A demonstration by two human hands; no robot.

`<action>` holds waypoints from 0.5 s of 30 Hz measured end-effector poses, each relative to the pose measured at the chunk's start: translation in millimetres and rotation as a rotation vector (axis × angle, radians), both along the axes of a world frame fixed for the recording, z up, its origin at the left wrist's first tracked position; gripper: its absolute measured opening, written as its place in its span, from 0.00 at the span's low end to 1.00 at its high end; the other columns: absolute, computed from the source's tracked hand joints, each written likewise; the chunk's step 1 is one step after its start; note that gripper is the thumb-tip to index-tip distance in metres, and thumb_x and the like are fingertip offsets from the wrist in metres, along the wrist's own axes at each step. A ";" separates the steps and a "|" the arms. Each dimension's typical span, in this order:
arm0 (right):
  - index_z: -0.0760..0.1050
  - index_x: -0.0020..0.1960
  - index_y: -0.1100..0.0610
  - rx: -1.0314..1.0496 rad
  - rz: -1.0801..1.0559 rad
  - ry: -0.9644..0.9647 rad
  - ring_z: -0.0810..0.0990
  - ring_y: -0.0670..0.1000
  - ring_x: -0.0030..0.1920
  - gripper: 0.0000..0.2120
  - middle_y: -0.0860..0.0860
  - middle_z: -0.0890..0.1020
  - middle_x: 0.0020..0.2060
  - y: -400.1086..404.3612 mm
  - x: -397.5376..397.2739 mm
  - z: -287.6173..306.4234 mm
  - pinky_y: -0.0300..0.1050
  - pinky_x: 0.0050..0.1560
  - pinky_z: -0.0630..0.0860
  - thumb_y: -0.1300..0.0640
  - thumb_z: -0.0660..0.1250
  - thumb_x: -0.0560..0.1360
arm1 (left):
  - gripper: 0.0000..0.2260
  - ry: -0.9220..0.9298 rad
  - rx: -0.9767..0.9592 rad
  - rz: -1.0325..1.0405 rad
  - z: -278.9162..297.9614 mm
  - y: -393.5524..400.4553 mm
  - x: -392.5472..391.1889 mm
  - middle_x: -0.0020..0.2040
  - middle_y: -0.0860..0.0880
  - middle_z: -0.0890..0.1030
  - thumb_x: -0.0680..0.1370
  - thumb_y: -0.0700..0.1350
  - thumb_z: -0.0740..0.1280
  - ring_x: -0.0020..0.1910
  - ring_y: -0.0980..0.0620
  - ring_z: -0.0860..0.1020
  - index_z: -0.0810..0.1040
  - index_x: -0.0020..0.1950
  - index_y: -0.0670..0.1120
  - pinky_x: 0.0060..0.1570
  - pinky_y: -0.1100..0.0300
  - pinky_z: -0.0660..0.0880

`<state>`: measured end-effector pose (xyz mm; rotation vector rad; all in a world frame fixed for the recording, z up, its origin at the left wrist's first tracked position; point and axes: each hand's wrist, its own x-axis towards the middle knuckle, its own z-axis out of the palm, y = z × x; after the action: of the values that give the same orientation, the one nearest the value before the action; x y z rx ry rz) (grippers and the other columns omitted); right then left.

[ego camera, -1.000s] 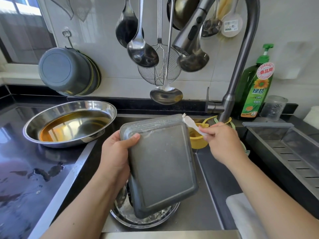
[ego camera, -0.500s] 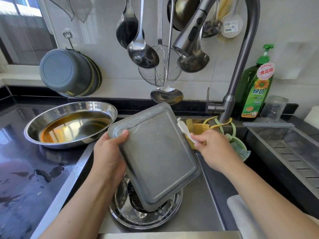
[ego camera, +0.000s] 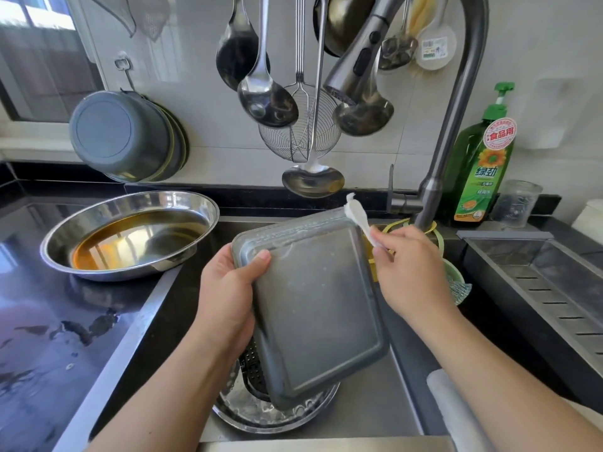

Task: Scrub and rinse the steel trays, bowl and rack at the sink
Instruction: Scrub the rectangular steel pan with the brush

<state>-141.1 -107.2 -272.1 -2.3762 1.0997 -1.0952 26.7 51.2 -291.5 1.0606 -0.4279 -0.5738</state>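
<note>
While the rectangular steel tray point(ego camera: 313, 308) is tilted bottom-up over the sink point(ego camera: 404, 393), the left hand point(ego camera: 228, 298) grips its left edge, thumb curled over the underside, and the right hand point(ego camera: 408, 272) pinches a white brush point(ego camera: 357, 216) against the tray's far right corner. Suds streak the upper rim, so I judge this tray mid-scrub and not yet rinsed; no water runs from the faucet head point(ego camera: 355, 66). Under it in the basin lie a round steel tray point(ego camera: 248, 415) and what seems to be a perforated rack point(ego camera: 251, 367) (mostly hidden), both soapy and unrinsed. The bowl point(ego camera: 130, 233) on the desk at left holds brownish liquid and looks untouched. For room, the tray's top corner sits near the hanging ladle point(ego camera: 313, 182) and beside the faucet stem, so lifting is tight; the basin's right half and the drain tray point(ego camera: 554, 282) offer space.
</note>
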 end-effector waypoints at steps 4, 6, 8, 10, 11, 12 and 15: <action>0.79 0.68 0.51 0.015 0.200 0.031 0.74 0.42 0.45 0.16 0.43 0.75 0.47 24.4 12.8 -5.4 0.30 0.38 0.69 0.58 0.68 0.81 | 0.07 -0.036 -0.017 0.065 -2.3 -0.1 -0.5 0.53 0.38 0.86 0.78 0.31 0.68 0.50 0.43 0.83 0.81 0.53 0.40 0.55 0.46 0.80; 0.79 0.68 0.50 -0.001 0.174 0.019 0.74 0.43 0.44 0.17 0.43 0.75 0.47 20.2 14.2 -5.6 0.31 0.38 0.69 0.58 0.67 0.81 | 0.08 -0.023 -0.035 0.072 -2.3 -0.6 0.6 0.54 0.37 0.85 0.78 0.31 0.68 0.51 0.42 0.83 0.80 0.55 0.40 0.56 0.45 0.80; 0.78 0.70 0.50 -0.005 0.074 0.026 0.75 0.45 0.44 0.17 0.44 0.75 0.47 7.9 11.0 -4.3 0.37 0.39 0.72 0.57 0.66 0.82 | 0.08 -0.021 -0.048 0.072 -2.2 -0.9 1.4 0.56 0.35 0.84 0.78 0.31 0.68 0.52 0.41 0.83 0.80 0.57 0.38 0.58 0.43 0.80; 0.78 0.70 0.49 0.004 0.080 0.074 0.75 0.44 0.43 0.17 0.44 0.76 0.47 8.8 8.6 -4.7 0.35 0.38 0.70 0.57 0.66 0.82 | 0.09 -0.015 -0.056 0.072 -2.5 -1.0 1.9 0.58 0.32 0.83 0.78 0.31 0.68 0.53 0.40 0.82 0.79 0.58 0.37 0.60 0.41 0.78; 0.77 0.70 0.49 0.014 0.142 0.088 0.75 0.43 0.42 0.17 0.43 0.77 0.46 14.7 9.9 -4.6 0.32 0.35 0.69 0.56 0.66 0.82 | 0.10 0.003 -0.063 0.071 -2.9 -0.9 1.9 0.59 0.32 0.82 0.78 0.31 0.68 0.53 0.39 0.82 0.78 0.59 0.37 0.61 0.40 0.78; 0.77 0.70 0.49 0.041 0.228 0.088 0.75 0.42 0.41 0.18 0.43 0.76 0.45 22.9 11.2 -5.2 0.32 0.35 0.71 0.56 0.67 0.81 | 0.10 0.027 -0.071 0.069 -3.3 -0.5 2.2 0.59 0.31 0.82 0.78 0.31 0.68 0.54 0.38 0.82 0.78 0.59 0.37 0.62 0.39 0.77; 0.75 0.71 0.46 0.072 0.247 0.083 0.74 0.43 0.39 0.19 0.43 0.76 0.42 20.8 11.8 -6.3 0.33 0.34 0.71 0.56 0.67 0.81 | 0.12 0.096 -0.084 0.056 -2.9 0.6 3.9 0.59 0.32 0.83 0.78 0.31 0.68 0.59 0.34 0.82 0.77 0.62 0.35 0.65 0.37 0.77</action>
<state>-129.3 -86.4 -278.4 -2.4389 0.8273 -0.8658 30.6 51.8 -294.3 0.9578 -0.3347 -0.5502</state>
